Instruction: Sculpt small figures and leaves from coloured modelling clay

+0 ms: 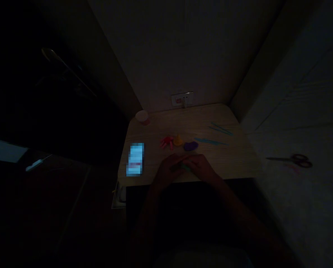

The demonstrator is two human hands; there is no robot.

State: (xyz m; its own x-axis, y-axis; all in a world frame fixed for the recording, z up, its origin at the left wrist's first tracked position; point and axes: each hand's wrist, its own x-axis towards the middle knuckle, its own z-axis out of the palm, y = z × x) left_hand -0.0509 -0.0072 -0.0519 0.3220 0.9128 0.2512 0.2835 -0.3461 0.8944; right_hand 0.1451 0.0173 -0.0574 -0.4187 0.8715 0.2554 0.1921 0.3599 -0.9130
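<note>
Near the front edge of the small wooden table (149, 173), my left hand (167, 169) and my right hand (202, 166) meet with curled fingers around a small green lump (186, 167). It looks soft, like modelling clay, but most of it is hidden by my fingers and the dim light. Just beyond my hands lie a red and pink piece with finger-like prongs (167, 141), a yellow cone-shaped piece (178, 140) and a purple oval piece (190, 146). To their right rest a blue knife-like tool (210, 142) and thin blue sticks (221, 128).
A lit phone (135, 159) lies at the table's left side. A pale cup (142, 117) stands at the back left corner, below a wall socket (182, 99). Off the table to the right, scissors (297, 160) lie on a pale surface. The room is very dark.
</note>
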